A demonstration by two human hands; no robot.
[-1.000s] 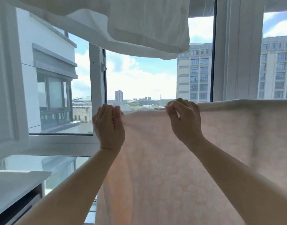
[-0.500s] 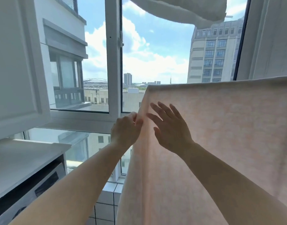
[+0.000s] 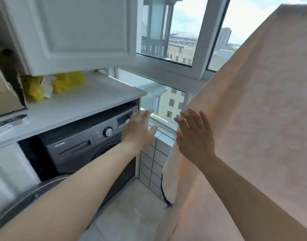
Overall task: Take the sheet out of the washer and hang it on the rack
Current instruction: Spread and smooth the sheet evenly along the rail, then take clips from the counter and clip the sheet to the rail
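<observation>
A pale pink sheet (image 3: pixel 256 105) hangs down the right side of the view, its top edge running off the upper right; the rack under it is hidden. My right hand (image 3: pixel 194 136) is flat with fingers spread against the sheet's left edge. My left hand (image 3: pixel 140 129) is open in the air with straight fingers, apart from the sheet, in front of the washer's control panel. The dark grey washer (image 3: pixel 83 150) stands under a white counter at the left, its round door (image 3: pixel 36 200) swung open toward me.
A white counter (image 3: pixel 90 100) over the washer carries yellow bags (image 3: pixel 65 83) and a cardboard box (image 3: pixel 5 94). A white cabinet door (image 3: pixel 76 32) hangs above it. Windows (image 3: pixel 180 32) and a tiled low wall (image 3: pixel 152 164) lie straight ahead. Pale floor tiles (image 3: pixel 131 214) run below.
My view swung down and left, bringing the washer into sight. Both hands let go of the sheet's top edge and dropped lower; the left hand opened and moved off the sheet.
</observation>
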